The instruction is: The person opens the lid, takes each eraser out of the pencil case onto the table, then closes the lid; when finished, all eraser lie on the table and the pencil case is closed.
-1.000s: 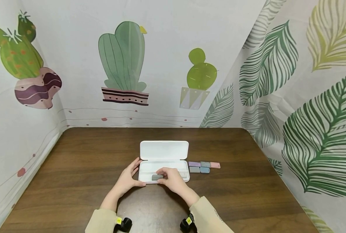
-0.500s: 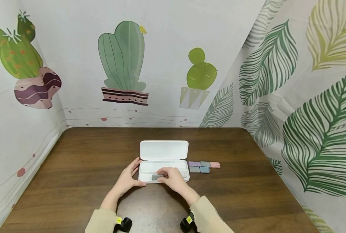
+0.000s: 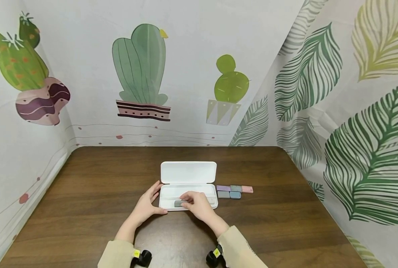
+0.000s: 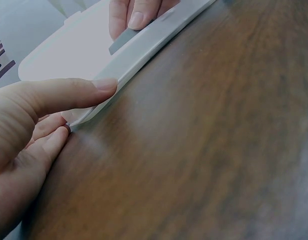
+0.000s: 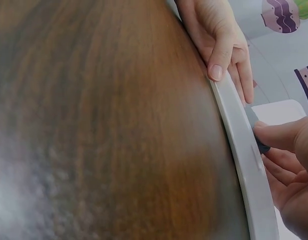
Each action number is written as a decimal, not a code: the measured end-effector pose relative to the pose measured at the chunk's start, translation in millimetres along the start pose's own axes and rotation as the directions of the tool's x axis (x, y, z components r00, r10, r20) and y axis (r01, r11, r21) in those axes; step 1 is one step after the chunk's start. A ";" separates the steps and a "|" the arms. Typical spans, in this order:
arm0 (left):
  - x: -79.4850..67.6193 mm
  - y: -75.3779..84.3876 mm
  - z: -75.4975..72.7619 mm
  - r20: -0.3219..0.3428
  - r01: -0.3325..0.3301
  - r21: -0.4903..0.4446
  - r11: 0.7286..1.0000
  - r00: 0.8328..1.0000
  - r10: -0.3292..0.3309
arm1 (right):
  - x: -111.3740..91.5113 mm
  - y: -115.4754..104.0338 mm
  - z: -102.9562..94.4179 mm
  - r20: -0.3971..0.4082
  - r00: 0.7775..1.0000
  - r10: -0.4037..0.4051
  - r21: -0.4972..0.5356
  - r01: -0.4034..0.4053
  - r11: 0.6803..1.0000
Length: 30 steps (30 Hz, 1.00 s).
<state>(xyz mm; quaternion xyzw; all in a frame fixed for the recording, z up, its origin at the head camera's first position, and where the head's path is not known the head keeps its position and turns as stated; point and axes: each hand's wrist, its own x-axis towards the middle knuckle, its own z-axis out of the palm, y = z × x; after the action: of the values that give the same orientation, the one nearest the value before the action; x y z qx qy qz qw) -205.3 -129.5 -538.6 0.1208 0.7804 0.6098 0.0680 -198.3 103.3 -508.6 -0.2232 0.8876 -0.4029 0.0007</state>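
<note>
A white pencil case lies with its hinged lid tipped back, away from the person. My left hand holds the case's left end, thumb along the front edge and fingers at the left side. Inside the front part of the case, my right hand pinches a small grey rectangular block between thumb and fingers. The left wrist view shows the grey block just behind the front wall. Part of the block is hidden by the right fingers.
Right of the case sit several small blocks in two rows: purple, grey-green, pink, grey and blue. All stand on a brown wooden table, with a patterned cloth behind.
</note>
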 end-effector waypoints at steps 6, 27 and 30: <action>0.3 0.0 0.1 -0.006 -0.005 0.007 1.000 1.000 0.005 | -4.3 -0.5 -10.3 -0.071 0.997 -0.018 0.016 0.019 1.000; 0.5 1.0 -0.3 -0.009 -0.003 0.007 1.000 1.000 0.003 | -62.5 87.6 -125.8 -0.405 0.908 0.106 0.032 -0.101 0.994; -0.3 0.5 -0.4 -0.011 -0.002 0.009 1.000 1.000 0.002 | -73.3 102.2 -140.7 -0.407 0.900 0.160 0.005 -0.173 0.985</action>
<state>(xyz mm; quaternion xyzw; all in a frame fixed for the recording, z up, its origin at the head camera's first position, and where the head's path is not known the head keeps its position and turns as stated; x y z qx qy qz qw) -205.1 -129.9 -538.0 0.1184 0.7833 0.6071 0.0624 -198.2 291.8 -499.9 -0.0583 0.8904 -0.4248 -0.1524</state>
